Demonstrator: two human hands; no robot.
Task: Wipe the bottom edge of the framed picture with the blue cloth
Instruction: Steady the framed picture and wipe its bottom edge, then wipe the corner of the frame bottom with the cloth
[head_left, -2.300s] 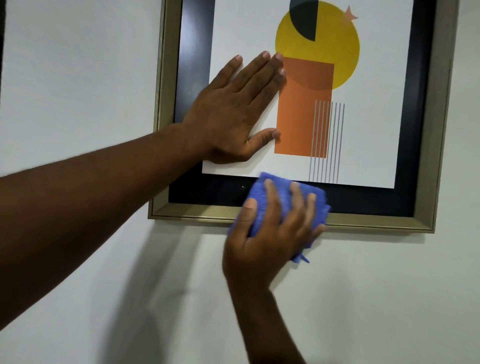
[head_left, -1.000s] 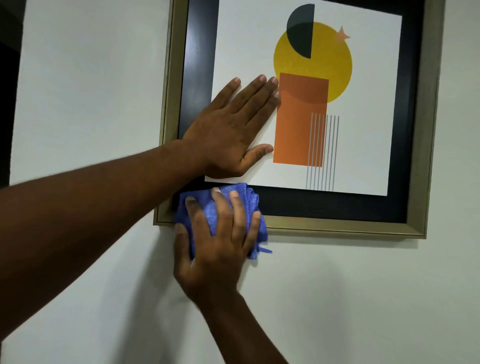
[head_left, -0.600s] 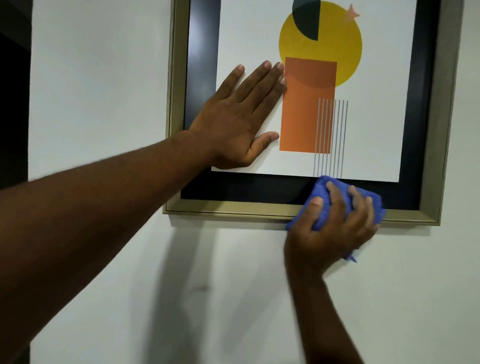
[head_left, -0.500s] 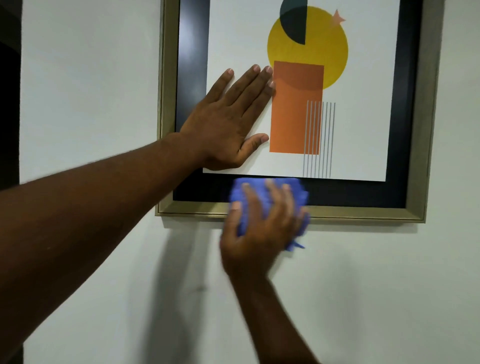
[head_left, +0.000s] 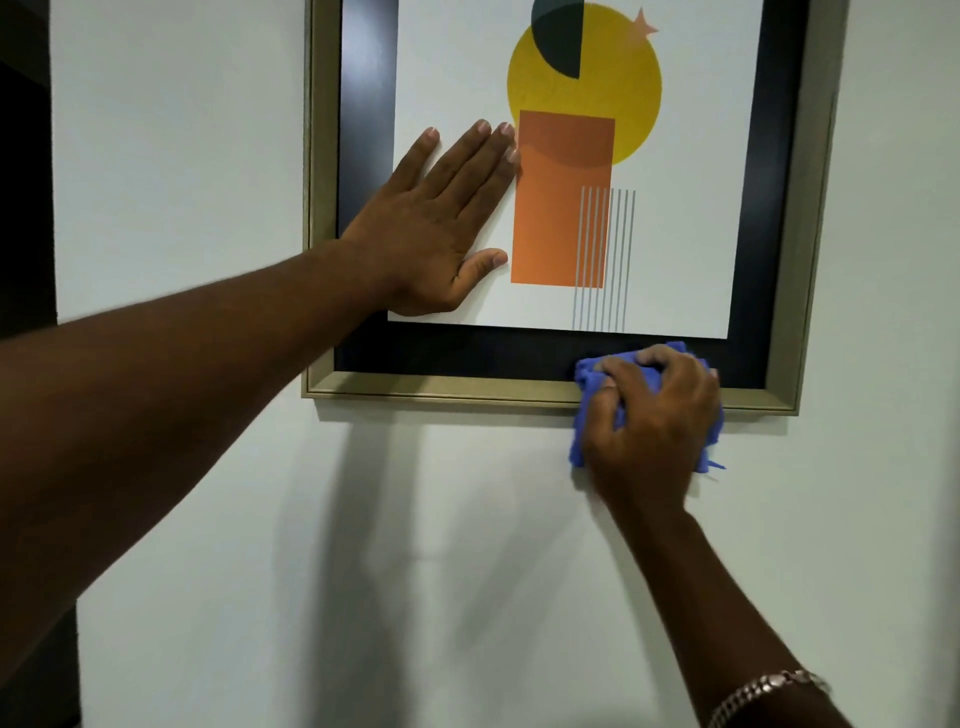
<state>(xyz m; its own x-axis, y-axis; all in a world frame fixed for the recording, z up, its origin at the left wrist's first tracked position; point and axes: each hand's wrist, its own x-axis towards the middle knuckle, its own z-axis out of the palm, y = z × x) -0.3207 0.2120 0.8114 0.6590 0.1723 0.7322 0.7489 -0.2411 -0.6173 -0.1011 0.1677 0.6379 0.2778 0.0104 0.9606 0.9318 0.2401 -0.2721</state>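
A framed picture hangs on the wall, with a gold frame (head_left: 441, 385), a black mat and an abstract print of a yellow circle and orange rectangle. My left hand (head_left: 436, 228) lies flat on the glass at the print's lower left, fingers spread. My right hand (head_left: 652, 421) clutches a bunched blue cloth (head_left: 587, 395) and presses it against the frame's bottom edge, near the right corner. Most of the cloth is hidden under my fingers; a frayed bit sticks out at the lower right.
White wall (head_left: 415, 571) surrounds the picture, with my arms' shadows below the frame. A dark opening or edge (head_left: 23, 208) runs down the far left. A metal bracelet (head_left: 769, 691) sits on my right wrist.
My right hand slid the cloth back and forth along the bottom edge: left corner, then right, then middle, and now right again. My left hand stayed pressed on the glass.
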